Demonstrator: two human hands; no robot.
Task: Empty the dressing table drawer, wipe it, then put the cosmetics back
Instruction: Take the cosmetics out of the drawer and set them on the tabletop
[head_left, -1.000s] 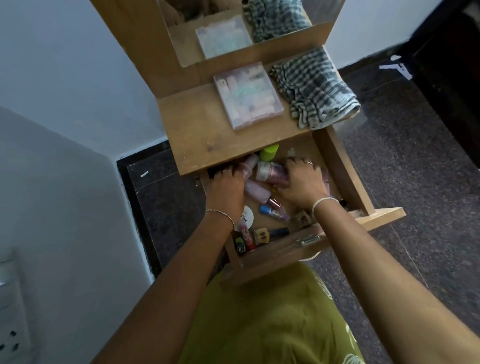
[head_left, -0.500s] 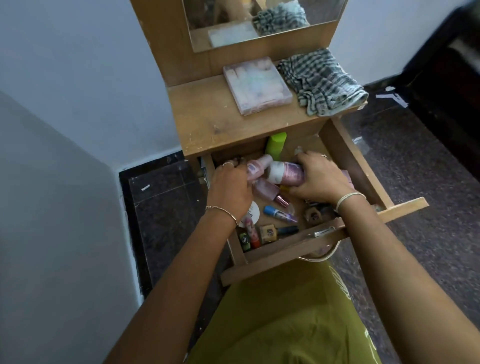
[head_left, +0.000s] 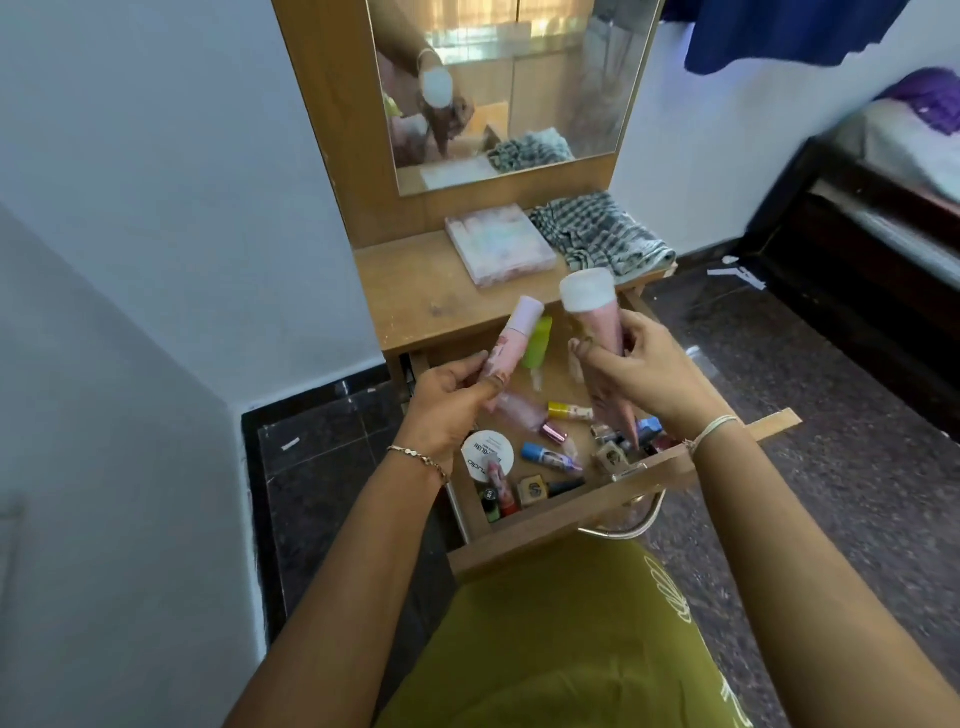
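Beyond our fingers (head_left: 467, 368) we see the dressing table top (head_left: 415, 291) bearing a pastel palette box (head_left: 501, 241) just beside a crumpled checked cloth (head_left: 597, 234); beneath them, the open drawer (head_left: 561, 525) holds small cosmetics (head_left: 550, 457).

Palette (head_left: 500, 243) left of cloth (head_left: 597, 234), on tabletop (head_left: 415, 291).

On the round white plastic compact (head_left: 487, 453), lying near left in the wooden drawer (head_left: 540, 538), dark print reads "BLUSH" and "udio"; other labels are too small to read
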